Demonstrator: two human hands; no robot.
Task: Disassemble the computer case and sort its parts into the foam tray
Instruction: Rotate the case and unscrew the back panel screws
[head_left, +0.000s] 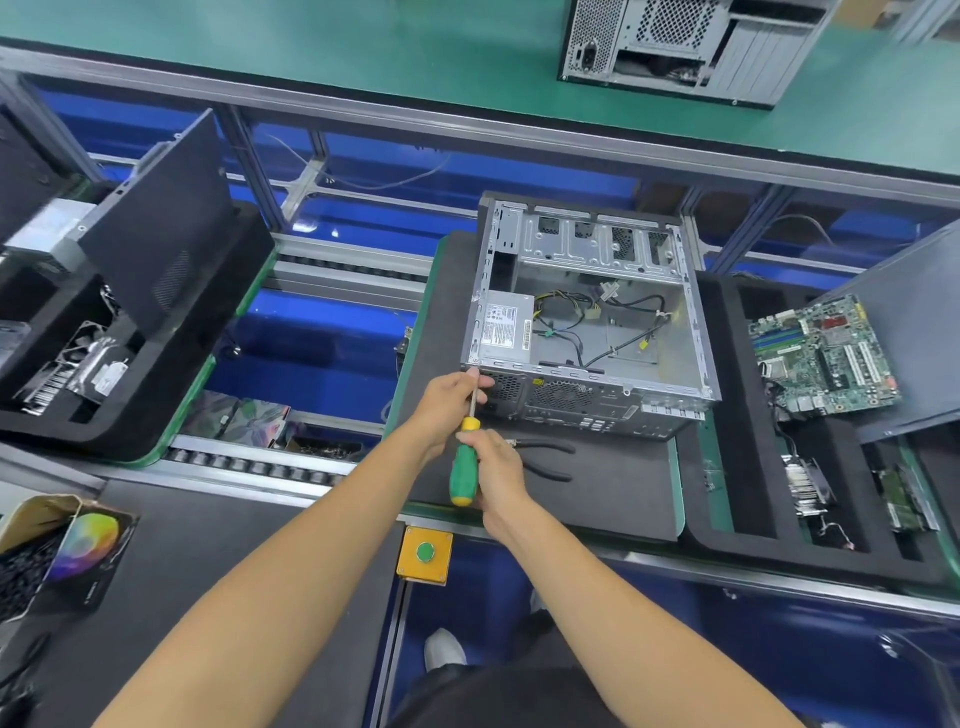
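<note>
Head view of a disassembly station. The open computer case (592, 317) lies on its side on a dark foam mat (597, 483), its side panel off; inside it sit a power supply (506, 327) at the near-left corner and loose cables (608, 322) across the bare floor of the chassis. The right hand (496, 470) grips the green-and-yellow handle of a screwdriver (464, 470), fingers curled round it; the left hand (454, 400) pinches the metal shaft near the tip, which meets the case's near-left corner. Black-handled pliers (545, 460) lie on the mat just beside the right hand. To the right, the foam tray (727, 415) holds a green motherboard (826, 356) tilted in its upper compartment, a finned heatsink (808, 486) in a lower one and small circuit boards (901, 499) beside that; a grey side panel (914, 338) leans over the tray's far edge. At left, a second foam tray (156, 395) carries a black panel (161, 218) upright and further parts, blurred. A yellow box with a green push-button (425, 552) sits on the bench edge.
</note>
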